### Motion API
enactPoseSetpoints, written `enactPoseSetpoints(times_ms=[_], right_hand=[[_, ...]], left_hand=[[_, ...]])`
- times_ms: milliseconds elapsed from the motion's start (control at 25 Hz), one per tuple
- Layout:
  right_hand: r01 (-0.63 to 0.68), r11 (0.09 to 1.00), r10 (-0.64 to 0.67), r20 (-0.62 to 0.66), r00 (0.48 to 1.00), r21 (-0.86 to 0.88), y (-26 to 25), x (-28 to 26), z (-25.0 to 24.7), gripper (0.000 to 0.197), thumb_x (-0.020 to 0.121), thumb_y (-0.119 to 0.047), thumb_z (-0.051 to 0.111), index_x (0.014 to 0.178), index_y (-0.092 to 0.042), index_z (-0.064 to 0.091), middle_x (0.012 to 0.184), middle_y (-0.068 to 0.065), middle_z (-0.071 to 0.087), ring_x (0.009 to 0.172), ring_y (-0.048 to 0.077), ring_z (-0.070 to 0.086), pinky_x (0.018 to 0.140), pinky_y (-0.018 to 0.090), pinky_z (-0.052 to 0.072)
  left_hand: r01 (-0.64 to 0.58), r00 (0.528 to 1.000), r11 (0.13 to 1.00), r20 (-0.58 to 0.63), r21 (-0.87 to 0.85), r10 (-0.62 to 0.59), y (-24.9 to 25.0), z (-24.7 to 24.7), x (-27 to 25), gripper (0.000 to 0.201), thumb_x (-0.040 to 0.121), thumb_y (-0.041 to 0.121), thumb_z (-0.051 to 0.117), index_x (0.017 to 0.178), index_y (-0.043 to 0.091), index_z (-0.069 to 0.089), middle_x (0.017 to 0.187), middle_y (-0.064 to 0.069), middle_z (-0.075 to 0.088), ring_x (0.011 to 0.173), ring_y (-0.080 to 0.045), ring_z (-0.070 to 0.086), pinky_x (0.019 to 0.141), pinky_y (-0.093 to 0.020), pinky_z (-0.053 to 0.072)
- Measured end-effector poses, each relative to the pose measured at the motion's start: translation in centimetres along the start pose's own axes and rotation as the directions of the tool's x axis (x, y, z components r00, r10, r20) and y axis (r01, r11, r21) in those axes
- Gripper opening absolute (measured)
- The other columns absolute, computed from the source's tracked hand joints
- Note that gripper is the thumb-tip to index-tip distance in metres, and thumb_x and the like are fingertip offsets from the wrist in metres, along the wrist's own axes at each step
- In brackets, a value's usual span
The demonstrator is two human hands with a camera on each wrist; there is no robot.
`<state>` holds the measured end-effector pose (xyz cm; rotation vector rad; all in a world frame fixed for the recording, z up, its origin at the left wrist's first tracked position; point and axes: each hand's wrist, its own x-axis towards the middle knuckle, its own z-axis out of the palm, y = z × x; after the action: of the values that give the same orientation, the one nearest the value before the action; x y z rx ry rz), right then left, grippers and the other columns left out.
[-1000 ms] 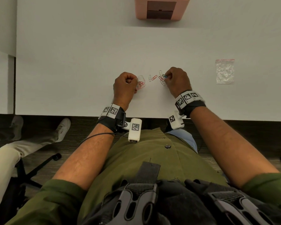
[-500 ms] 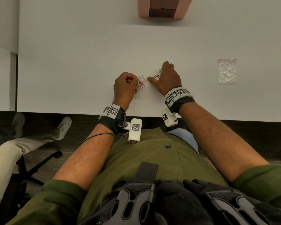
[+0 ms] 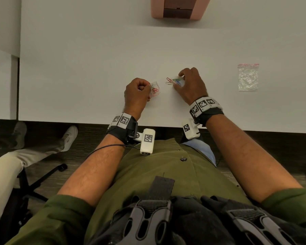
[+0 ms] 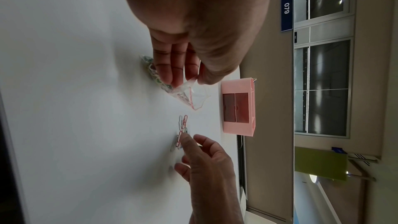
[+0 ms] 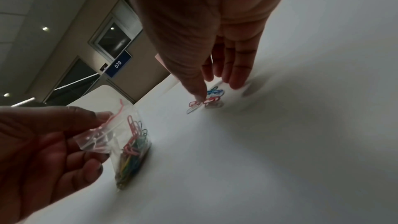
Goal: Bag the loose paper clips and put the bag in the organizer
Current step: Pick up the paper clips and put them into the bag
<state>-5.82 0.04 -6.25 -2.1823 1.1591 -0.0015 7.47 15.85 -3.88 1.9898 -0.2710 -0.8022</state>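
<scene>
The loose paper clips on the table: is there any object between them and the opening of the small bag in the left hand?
Nothing visible. Only bare table lies between the loose paper clips and the small bag that the left hand pinches.

Olive sleeves point(image 3: 48, 214), black marker-tagged wristbands point(image 3: 123, 125)

Clear crinkly plastic, coated wire, matt white top

The bag point(image 5: 120, 135) pinched in the left hand point(image 3: 137, 96) is thin glossy film; loose paper clips point(image 3: 173, 81) under the right thumb look smooth, colour-coated; the table point(image 3: 95, 59) is matt.
</scene>
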Motion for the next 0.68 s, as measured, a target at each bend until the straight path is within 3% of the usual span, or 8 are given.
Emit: enactPoseSetpoints(times_ms=[120,200,320,480,680], right_hand=[[0.07,0.993,-0.057,0.135,0.989,-0.098,0.5,-0.7,-0.5,0.066,0.077,-0.035,0.08,0.133,-0.014,0.052,0.129,0.009,0.046,0.117,0.028,0.049,0.093,0.041,0.048],[0.114,0.981,-0.085,0.178,0.98,-0.155,0.7,-0.6,-0.6,0.069,0.079,-0.028,0.081,0.139,-0.014,0.05,0.132,0.009,0.045,0.12,0.028,0.046,0.096,0.041,0.047],[0.145,0.975,-0.121,0.144,0.982,-0.169,0.7,0.0,-0.6,0.052,0.085,-0.019,0.074,0.134,-0.013,0.057,0.128,0.01,0.051,0.117,0.029,0.051,0.095,0.041,0.048],[0.166,0.954,-0.146,0.095,0.985,-0.251,0.1,0.6,-0.2,0.023,0.093,-0.021,0.064,0.113,-0.011,0.067,0.112,0.012,0.058,0.104,0.03,0.057,0.085,0.042,0.051],[0.17,0.94,-0.167,0.037,0.985,-0.297,-0.4,0.6,-0.1,0.014,0.094,-0.021,0.057,0.099,-0.009,0.063,0.103,0.012,0.06,0.094,0.031,0.058,0.074,0.041,0.05]], left_hand=[[0.003,1.0,1.0,-0.003,0.003,-0.002,-0.1,-0.1,0.0,0.008,0.096,0.011,0.061,0.095,0.012,0.069,0.083,0.005,0.071,0.07,-0.014,0.072,0.055,-0.022,0.056],[0.002,1.0,1.0,-0.001,0.002,-0.002,-0.1,0.0,0.0,0.008,0.096,0.011,0.061,0.096,0.011,0.069,0.082,0.005,0.071,0.069,-0.015,0.072,0.055,-0.023,0.056],[0.006,1.0,1.0,0.003,-0.004,-0.006,-0.1,0.1,0.0,0.008,0.095,0.01,0.061,0.096,0.01,0.069,0.081,0.004,0.071,0.069,-0.017,0.072,0.055,-0.023,0.056],[0.007,1.0,1.0,0.005,0.002,-0.007,0.1,0.2,-0.1,0.009,0.095,0.01,0.061,0.095,0.011,0.069,0.082,0.002,0.072,0.066,-0.014,0.071,0.054,-0.021,0.055],[0.01,1.0,1.0,0.006,0.001,-0.01,0.2,0.1,-0.2,0.009,0.095,0.01,0.06,0.096,0.009,0.069,0.081,0.003,0.071,0.064,-0.011,0.07,0.055,-0.021,0.055]])
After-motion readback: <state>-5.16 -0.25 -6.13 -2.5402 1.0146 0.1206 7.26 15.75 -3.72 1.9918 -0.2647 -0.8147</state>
